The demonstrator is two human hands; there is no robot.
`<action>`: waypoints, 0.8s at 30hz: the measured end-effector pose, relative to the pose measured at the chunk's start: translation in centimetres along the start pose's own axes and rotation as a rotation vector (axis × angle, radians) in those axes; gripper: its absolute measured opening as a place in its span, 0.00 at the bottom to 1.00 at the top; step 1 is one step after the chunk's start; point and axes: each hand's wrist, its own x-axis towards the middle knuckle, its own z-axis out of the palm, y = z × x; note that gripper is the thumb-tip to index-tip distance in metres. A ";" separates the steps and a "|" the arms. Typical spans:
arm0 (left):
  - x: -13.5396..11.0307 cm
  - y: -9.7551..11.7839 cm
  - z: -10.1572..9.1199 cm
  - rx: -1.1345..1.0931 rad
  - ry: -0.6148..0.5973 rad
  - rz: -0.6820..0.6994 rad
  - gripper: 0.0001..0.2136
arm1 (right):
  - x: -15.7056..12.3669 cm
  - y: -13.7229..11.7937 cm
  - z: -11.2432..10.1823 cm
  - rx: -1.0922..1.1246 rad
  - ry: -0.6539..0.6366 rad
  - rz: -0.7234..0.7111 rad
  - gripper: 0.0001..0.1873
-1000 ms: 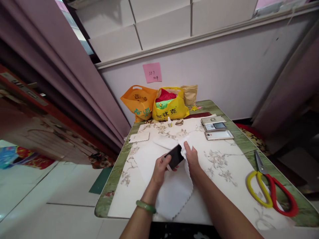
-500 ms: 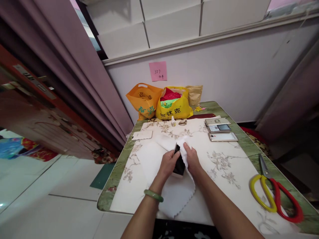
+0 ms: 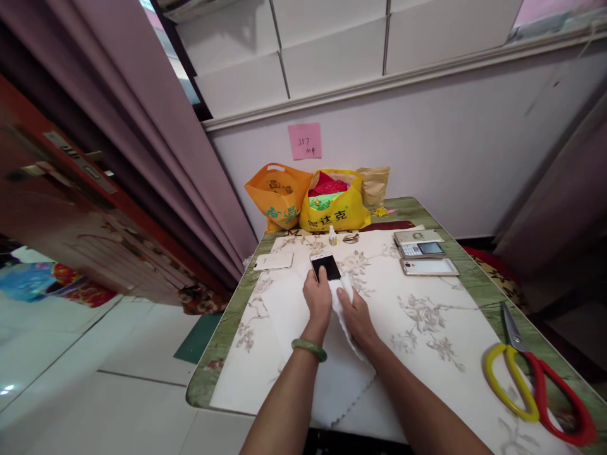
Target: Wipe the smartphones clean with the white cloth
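Half a second back I had the black smartphone [image 3: 325,266] upright between both hands, half wrapped. Now my left hand [image 3: 317,298] has pushed it forward and grips its near end, screen up, low over the table. My right hand [image 3: 355,315], just beside the left, is bunched on the white cloth [image 3: 334,373], off the smartphone. I judge the rubbing has paused.

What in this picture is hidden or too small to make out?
Head view:
Lower end of the black phone: covered by the left hand.
Part of the white cloth: under the right hand.
Writing on the pink note: too small.
Label on the small bottle: too small.
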 end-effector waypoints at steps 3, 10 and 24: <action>-0.9 0.2 -0.7 0.042 -0.126 0.088 0.14 | 0.5 0.4 -0.2 0.049 0.014 0.016 0.27; -3.4 -0.4 -2.3 0.123 -0.516 0.157 0.18 | 2.1 0.6 -1.3 0.138 0.226 0.125 0.28; -1.6 -1.2 -1.8 -0.491 -0.038 -0.229 0.19 | 1.5 0.6 -0.8 0.184 0.151 0.140 0.31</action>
